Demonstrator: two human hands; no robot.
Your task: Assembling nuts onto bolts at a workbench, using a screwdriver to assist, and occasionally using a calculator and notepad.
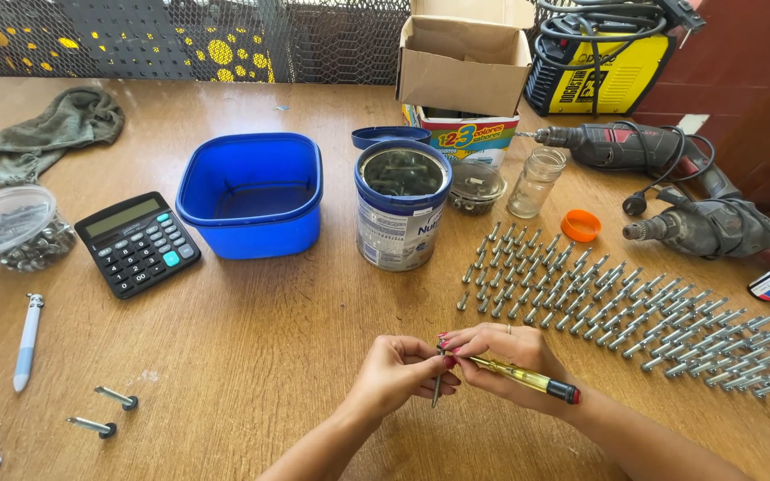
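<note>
The left hand (396, 372) and right hand (503, 360) meet at the near edge of the round wooden table (260, 330), fingertips touching. Between the fingers (443, 363) hangs a grey metal bolt (437, 388); the yellow-handled screwdriver (519, 376) runs rightward from them. Just right of the fingers lie rows of grey metal bolts (617, 307). Behind the fingers stands an open metal tin (401, 207), with a blue plastic tub (251, 191) to its left. Left of the fingers lie two loose bolts (104, 410).
</note>
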